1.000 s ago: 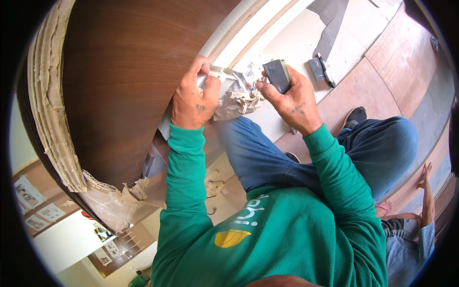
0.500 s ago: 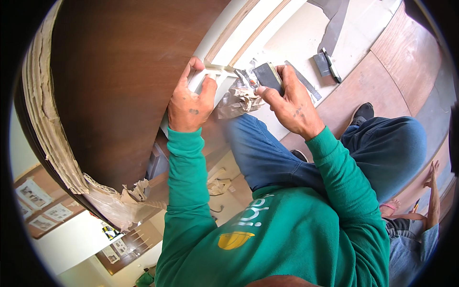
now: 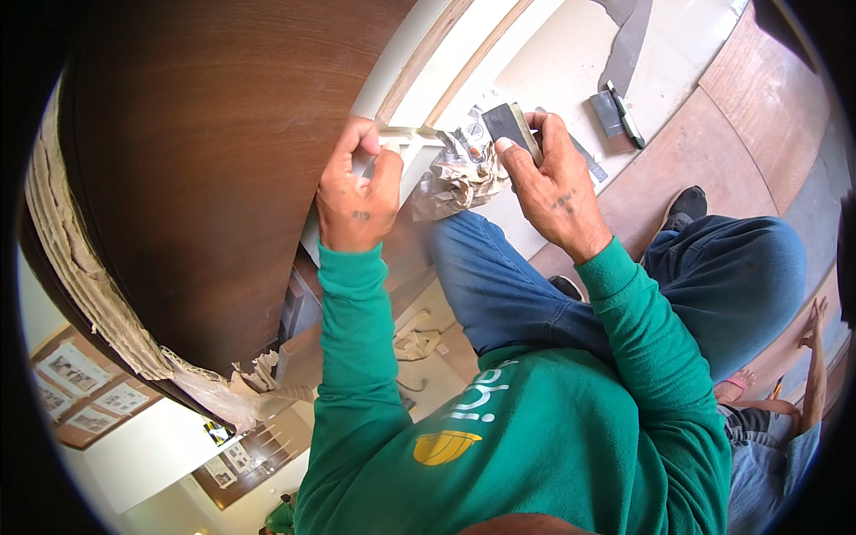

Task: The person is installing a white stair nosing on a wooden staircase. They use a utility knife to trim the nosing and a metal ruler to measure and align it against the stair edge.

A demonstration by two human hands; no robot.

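Observation:
My right hand (image 3: 560,198) grips a dark grey sanding block (image 3: 510,127) between thumb and fingers. The block is held up over crumpled brown paper (image 3: 461,185), close to the corner of a white frame (image 3: 412,152). At that same corner, beside a large brown wooden panel (image 3: 223,134), is my left hand (image 3: 358,201). Its index finger is bent and its thumb is raised, with a white edge of the frame between them. The left hand's other fingers are mostly hidden.
A dark block (image 3: 608,114) with a black-and-silver tool (image 3: 627,116) lies on the pale board (image 3: 553,67). A grey strip (image 3: 588,160) lies behind my right hand. Torn cardboard (image 3: 89,259) lines the panel's left edge. Another person (image 3: 769,446) sits at the lower right.
My left index finger has bent inward more. The sanding block in my right hand has risen slightly away from me. The whole view has shifted a little.

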